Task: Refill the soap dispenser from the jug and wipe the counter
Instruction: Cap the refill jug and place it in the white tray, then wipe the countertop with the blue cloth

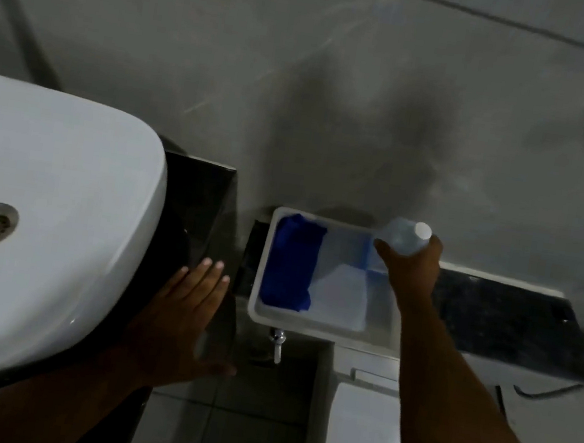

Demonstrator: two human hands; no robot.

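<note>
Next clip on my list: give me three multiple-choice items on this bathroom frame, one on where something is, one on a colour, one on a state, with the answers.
1. Where does the cloth lie?
A. in the sink
B. at the left end of the white tray
C. on the floor

2. What colour is the bottle's cap?
A. white
B. red
C. black

3. What is the left hand doing?
A. gripping the cloth
B. turning a tap
C. resting open and flat on the dark counter

Answers:
1 B: the cloth sits folded inside the tray, against its left wall.
2 A: the round cap atop the clear bottle in the right hand is white.
3 C: its fingers are spread and it holds nothing, lying on the counter beside the sink.
</note>
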